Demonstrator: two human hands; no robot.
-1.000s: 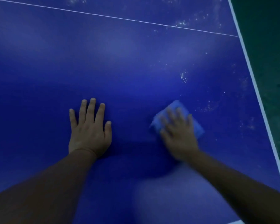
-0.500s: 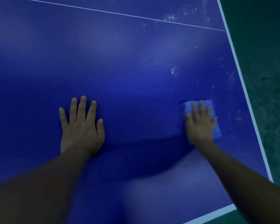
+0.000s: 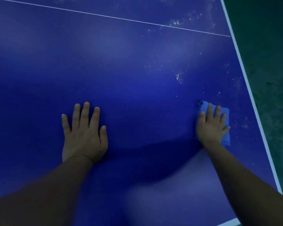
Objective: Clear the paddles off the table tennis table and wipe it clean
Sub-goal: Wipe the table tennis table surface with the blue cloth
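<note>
Table with two flat hands, left hand, right hand on one cloth

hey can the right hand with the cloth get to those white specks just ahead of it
Probably yes. The right hand presses the blue cloth flat on the table, and nothing lies between it and the white specks just ahead.

My right hand slides the blue cloth rightward across the table, from near the middle, beside my left hand, out close to the white right edge line. Fingers go from blurred mid-swipe to flat on the cloth, well apart from my left hand now.
</note>
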